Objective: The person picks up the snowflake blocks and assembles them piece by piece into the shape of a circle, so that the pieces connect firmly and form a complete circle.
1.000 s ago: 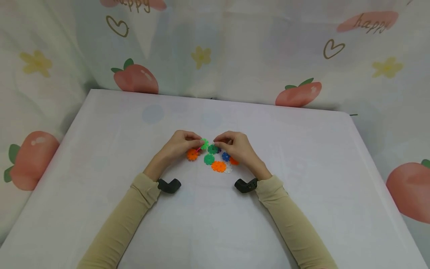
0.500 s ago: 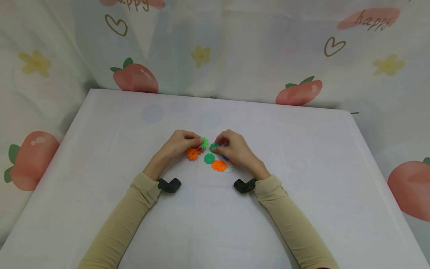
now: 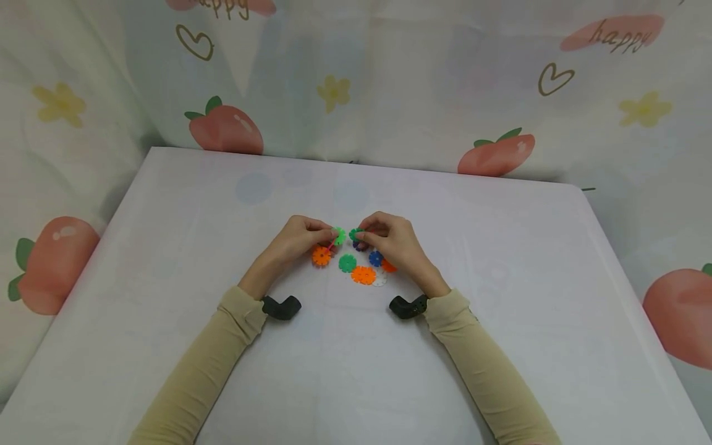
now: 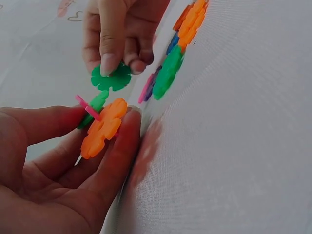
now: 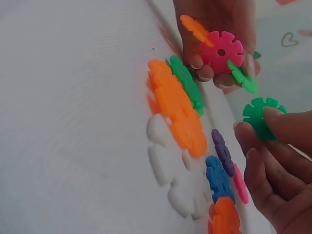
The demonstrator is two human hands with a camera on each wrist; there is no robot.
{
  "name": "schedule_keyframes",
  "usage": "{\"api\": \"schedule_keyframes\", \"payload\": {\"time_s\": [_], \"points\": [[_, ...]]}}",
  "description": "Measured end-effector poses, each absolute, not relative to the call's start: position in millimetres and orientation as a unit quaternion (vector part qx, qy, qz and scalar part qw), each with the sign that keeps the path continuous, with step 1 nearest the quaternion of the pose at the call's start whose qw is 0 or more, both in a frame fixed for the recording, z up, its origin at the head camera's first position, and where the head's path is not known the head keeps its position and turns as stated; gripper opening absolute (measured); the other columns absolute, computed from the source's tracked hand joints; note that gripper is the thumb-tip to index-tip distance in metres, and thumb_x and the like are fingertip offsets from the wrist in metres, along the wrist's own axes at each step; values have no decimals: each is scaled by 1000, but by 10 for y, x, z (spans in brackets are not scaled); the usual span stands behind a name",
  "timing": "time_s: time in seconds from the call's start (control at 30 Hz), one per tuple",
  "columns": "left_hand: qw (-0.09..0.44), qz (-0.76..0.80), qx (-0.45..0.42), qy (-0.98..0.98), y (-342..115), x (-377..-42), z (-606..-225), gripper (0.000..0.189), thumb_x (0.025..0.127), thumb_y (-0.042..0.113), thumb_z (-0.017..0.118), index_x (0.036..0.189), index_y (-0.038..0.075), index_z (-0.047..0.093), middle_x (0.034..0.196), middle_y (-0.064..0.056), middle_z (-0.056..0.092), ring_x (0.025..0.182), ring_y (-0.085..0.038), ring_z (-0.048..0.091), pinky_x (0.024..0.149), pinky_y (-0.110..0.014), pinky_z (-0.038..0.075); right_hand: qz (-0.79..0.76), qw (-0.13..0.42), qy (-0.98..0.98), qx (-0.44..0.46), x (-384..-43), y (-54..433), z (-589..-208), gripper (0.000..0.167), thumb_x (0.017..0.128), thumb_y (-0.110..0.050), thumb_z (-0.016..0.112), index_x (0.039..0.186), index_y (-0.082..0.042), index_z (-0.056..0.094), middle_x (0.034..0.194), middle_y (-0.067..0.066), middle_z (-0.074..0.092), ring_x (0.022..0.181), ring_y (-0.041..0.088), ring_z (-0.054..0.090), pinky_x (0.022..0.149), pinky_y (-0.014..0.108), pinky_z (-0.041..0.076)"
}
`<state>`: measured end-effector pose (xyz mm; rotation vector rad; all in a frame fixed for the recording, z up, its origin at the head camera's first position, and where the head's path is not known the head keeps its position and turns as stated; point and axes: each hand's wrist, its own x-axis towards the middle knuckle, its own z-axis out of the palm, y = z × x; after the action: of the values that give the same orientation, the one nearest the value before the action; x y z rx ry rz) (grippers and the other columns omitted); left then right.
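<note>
My left hand (image 3: 303,240) holds a small joined cluster of notched plastic snowflake discs. An orange disc (image 4: 103,129) and a light green disc (image 5: 243,78) are slotted into the edges of a pink disc (image 5: 230,43), as the right wrist view shows. Between thumb and fingertips, my right hand (image 3: 396,244) pinches a single dark green disc (image 5: 254,116). This disc is held close to the light green one, edge towards edge, above the white table (image 3: 345,371). Part of the cluster is hidden behind the left fingers in the head view.
Loose discs lie on the table below the hands: a green one (image 3: 347,263), orange ones (image 3: 363,275), a white one (image 5: 165,163), a blue one (image 5: 218,179), a purple one (image 5: 223,152) and a pink one (image 5: 241,183). A printed curtain (image 3: 389,80) hangs behind.
My right fingers have taken hold of the dark green disc and brought it up beside the light green one. The left hand stays nearly still with its cluster.
</note>
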<state>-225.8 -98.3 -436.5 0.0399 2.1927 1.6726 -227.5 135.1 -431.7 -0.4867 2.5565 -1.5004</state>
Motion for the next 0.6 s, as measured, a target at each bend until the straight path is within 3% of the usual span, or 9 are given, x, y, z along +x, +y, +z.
{"api": "schedule_keyframes", "payload": {"time_s": [0.33, 0.6], "points": [[196, 601, 20, 775, -976, -2268, -4384, 29, 99, 23, 69, 112, -1, 77, 102, -11, 77, 94, -18, 65, 92, -29, 54, -487, 50, 854, -177, -2279, 1363, -4338, 10, 95, -12, 74, 102, -5, 77, 100, 9, 77, 85, 21, 73, 79, 23, 58], [198, 608, 19, 769, -957, -2254, -4379, 26, 99, 17, 66, 108, -4, 77, 102, -13, 77, 93, -17, 65, 86, -24, 54, -491, 33, 846, -207, -2271, 1348, -4345, 7, 94, -5, 74, 99, -5, 79, 95, 10, 78, 80, 21, 72, 75, 21, 57]]}}
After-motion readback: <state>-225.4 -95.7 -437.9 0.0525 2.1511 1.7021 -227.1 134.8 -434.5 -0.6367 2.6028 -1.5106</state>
